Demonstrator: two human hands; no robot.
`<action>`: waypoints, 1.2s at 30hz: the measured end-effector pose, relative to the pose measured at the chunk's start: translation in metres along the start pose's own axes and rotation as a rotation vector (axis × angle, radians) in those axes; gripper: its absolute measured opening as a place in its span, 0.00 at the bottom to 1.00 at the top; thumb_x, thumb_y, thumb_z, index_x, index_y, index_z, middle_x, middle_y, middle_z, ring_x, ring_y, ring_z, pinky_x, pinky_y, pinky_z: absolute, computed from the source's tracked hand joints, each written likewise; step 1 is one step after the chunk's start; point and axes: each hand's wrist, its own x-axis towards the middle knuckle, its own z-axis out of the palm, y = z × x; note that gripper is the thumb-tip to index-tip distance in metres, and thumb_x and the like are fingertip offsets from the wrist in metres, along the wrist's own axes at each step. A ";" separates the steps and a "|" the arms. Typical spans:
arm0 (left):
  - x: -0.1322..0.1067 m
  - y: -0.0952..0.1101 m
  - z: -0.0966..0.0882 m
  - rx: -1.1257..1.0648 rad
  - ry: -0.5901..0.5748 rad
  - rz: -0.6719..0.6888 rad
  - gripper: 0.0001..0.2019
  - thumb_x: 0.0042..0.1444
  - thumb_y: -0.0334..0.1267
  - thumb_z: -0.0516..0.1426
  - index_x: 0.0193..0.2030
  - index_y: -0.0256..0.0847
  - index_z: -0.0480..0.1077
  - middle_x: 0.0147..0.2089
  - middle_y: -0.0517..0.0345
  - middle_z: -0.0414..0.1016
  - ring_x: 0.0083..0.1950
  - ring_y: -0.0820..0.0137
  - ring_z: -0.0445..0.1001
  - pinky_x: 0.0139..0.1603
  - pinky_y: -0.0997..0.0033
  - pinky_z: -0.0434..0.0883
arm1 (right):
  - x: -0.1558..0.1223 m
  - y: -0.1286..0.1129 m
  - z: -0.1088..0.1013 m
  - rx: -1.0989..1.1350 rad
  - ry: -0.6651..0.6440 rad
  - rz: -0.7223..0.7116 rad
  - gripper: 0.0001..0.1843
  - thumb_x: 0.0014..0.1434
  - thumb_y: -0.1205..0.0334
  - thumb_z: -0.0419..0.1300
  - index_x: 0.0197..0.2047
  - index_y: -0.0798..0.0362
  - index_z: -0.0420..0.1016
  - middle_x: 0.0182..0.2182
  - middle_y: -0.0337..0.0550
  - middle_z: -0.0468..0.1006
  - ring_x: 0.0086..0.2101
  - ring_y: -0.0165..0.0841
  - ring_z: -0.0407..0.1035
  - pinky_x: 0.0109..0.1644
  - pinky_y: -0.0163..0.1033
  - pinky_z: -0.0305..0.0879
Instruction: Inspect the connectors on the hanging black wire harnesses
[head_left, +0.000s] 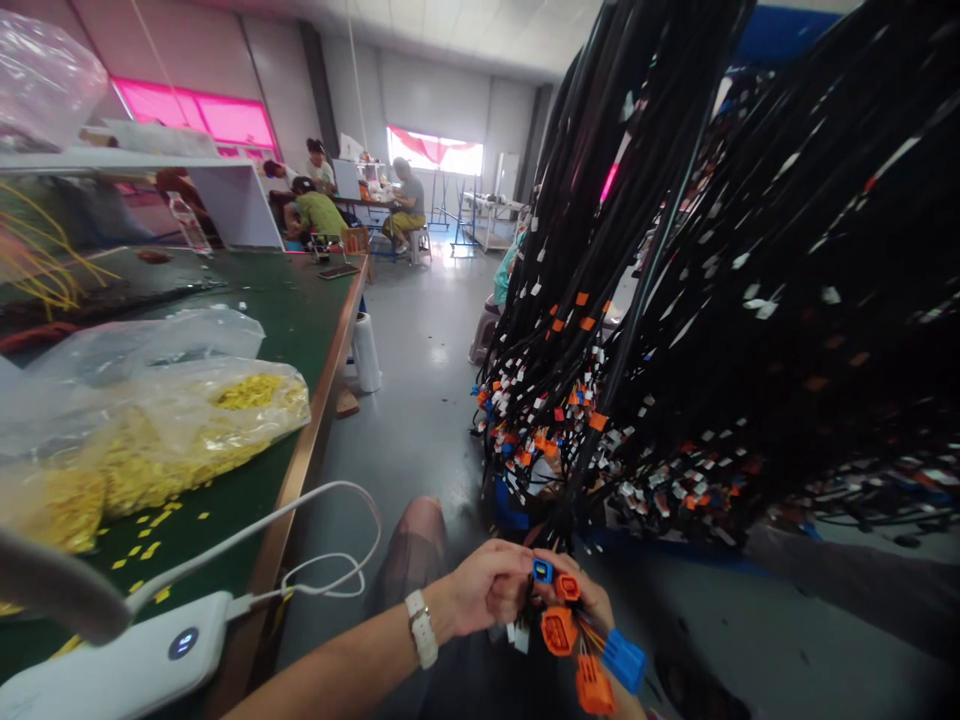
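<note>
My left hand (491, 585), with a white watch (421, 628) on its wrist, has its fingers closed at a small blue connector (542, 571). Close against it, my right hand (598, 603) curls round the wires of a wire harness, partly hidden behind the connectors. A small orange connector (568, 587) sits beside the blue one. Below it hang two larger orange connectors, one upper (559, 631) and one lower (594, 686). A larger blue connector (624, 660) sticks out to the right on thin coloured wires. White tags (517, 636) dangle under my left hand.
Black cable harnesses (675, 250) hang thickly at the right. On the green table (285, 330) at the left lie a plastic bag (277, 385) of yellow pieces and a white power bank (150, 650) with a cable (300, 500). People (322, 210) sit farther back.
</note>
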 end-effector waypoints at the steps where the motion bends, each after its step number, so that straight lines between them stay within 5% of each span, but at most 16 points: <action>1: -0.001 0.001 0.002 0.017 0.015 0.003 0.06 0.46 0.34 0.58 0.26 0.36 0.63 0.12 0.72 0.45 0.13 0.83 0.38 0.14 0.77 0.37 | 0.000 0.001 0.001 0.022 -0.006 0.000 0.13 0.48 0.63 0.61 0.38 0.50 0.79 0.30 0.46 0.80 0.30 0.38 0.73 0.34 0.39 0.72; 5: -0.002 0.003 0.005 0.080 0.081 0.004 0.06 0.43 0.33 0.59 0.28 0.35 0.66 0.13 0.72 0.47 0.14 0.83 0.39 0.15 0.77 0.37 | 0.002 0.001 0.003 0.057 -0.074 0.037 0.14 0.46 0.64 0.62 0.39 0.49 0.80 0.31 0.46 0.80 0.31 0.39 0.73 0.33 0.38 0.72; 11: 0.002 0.004 0.006 0.274 0.215 0.044 0.08 0.40 0.31 0.55 0.29 0.32 0.70 0.18 0.62 0.64 0.14 0.83 0.50 0.15 0.77 0.40 | 0.006 -0.005 0.007 0.045 -0.023 0.084 0.14 0.44 0.64 0.63 0.37 0.48 0.81 0.27 0.44 0.79 0.27 0.38 0.73 0.29 0.36 0.71; 17: 0.002 0.005 0.009 0.350 0.231 0.089 0.10 0.40 0.32 0.54 0.30 0.32 0.71 0.22 0.59 0.69 0.15 0.83 0.53 0.15 0.78 0.42 | 0.007 -0.002 0.008 0.032 -0.033 0.039 0.14 0.45 0.64 0.62 0.38 0.46 0.80 0.27 0.43 0.79 0.28 0.37 0.73 0.29 0.36 0.70; 20: 0.002 0.007 0.006 0.334 0.224 0.069 0.09 0.39 0.32 0.54 0.29 0.32 0.70 0.19 0.62 0.66 0.14 0.83 0.51 0.15 0.77 0.41 | 0.006 0.002 0.010 0.016 -0.048 0.053 0.14 0.46 0.63 0.63 0.39 0.47 0.80 0.28 0.43 0.78 0.28 0.37 0.72 0.30 0.36 0.70; 23: 0.004 0.011 -0.002 0.241 0.260 0.043 0.03 0.38 0.32 0.54 0.22 0.35 0.65 0.12 0.70 0.52 0.13 0.83 0.44 0.15 0.77 0.40 | 0.004 0.006 0.013 0.007 -0.052 0.070 0.17 0.47 0.61 0.63 0.43 0.49 0.78 0.31 0.44 0.77 0.31 0.37 0.72 0.34 0.37 0.70; 28: 0.010 0.026 -0.020 0.129 0.476 0.021 0.12 0.42 0.38 0.55 0.18 0.39 0.54 0.12 0.71 0.48 0.13 0.83 0.42 0.16 0.77 0.38 | 0.002 0.009 0.017 0.079 0.000 0.084 0.17 0.49 0.62 0.62 0.44 0.51 0.78 0.22 0.39 0.71 0.21 0.30 0.67 0.24 0.33 0.66; 32: 0.012 0.039 -0.030 0.083 0.727 0.200 0.07 0.45 0.37 0.55 0.28 0.39 0.59 0.15 0.73 0.50 0.13 0.83 0.45 0.15 0.80 0.38 | 0.004 0.007 0.016 0.053 0.055 0.063 0.10 0.50 0.60 0.60 0.35 0.51 0.81 0.23 0.41 0.72 0.22 0.31 0.68 0.22 0.33 0.66; 36: 0.011 0.043 -0.031 0.033 0.873 0.387 0.11 0.44 0.25 0.53 0.37 0.39 0.61 0.21 0.69 0.59 0.18 0.83 0.59 0.18 0.84 0.52 | 0.006 0.010 0.017 -0.038 0.001 0.079 0.10 0.52 0.61 0.59 0.35 0.49 0.80 0.28 0.44 0.76 0.30 0.36 0.72 0.31 0.35 0.69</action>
